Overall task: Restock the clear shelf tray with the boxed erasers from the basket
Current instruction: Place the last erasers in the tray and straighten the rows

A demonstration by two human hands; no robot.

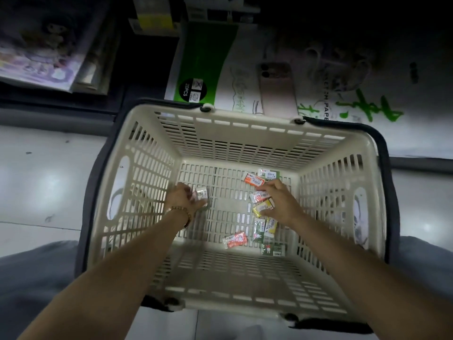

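A cream slatted basket (235, 123) with dark handles sits on the floor below me. Both my hands reach down to its bottom. My left hand (182, 197) grips a small white boxed eraser (202, 192) near the left side. My right hand (279, 200) holds an orange-white box (258, 196) and a yellow box (262, 207) together. Several loose boxed erasers lie on the bottom: an orange one (253, 179), a green-white one (269, 173), an orange one (234, 239), and green ones (259, 229) (273, 249). The clear shelf tray is not in view.
Behind the basket lies a white and green paper pack (203, 69) with a phone (277, 87) on it. Purple printed booklets (41, 55) are stacked at the upper left. Pale floor tiles (44, 182) surround the basket. My knees show at both lower corners.
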